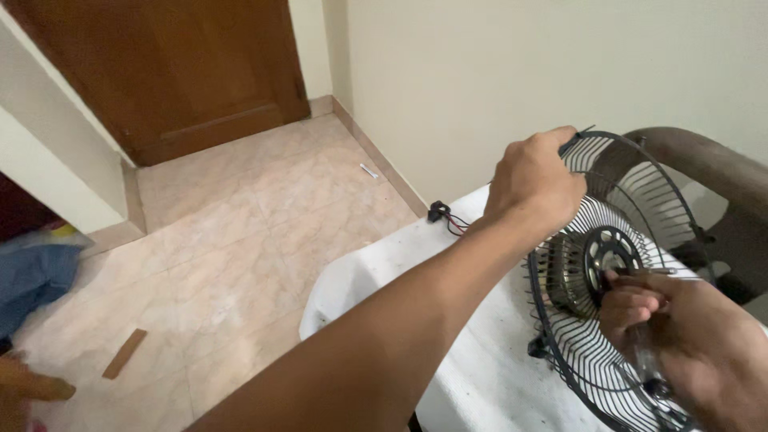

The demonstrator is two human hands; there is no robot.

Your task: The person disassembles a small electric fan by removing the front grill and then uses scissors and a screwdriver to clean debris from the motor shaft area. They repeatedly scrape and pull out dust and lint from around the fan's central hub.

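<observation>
A black wire fan guard with its motor stands upright on a white-covered table. My left hand grips the top rim of the guard. My right hand holds a thin screwdriver whose tip points at the round black motor plate in the guard's centre. A clear handle runs down through my right fist.
Red and black wires with a small black connector lie at the table's far edge. A dark curved chair back rises behind the fan. Tiled floor, a wooden door, a wood strip and blue cloth lie left.
</observation>
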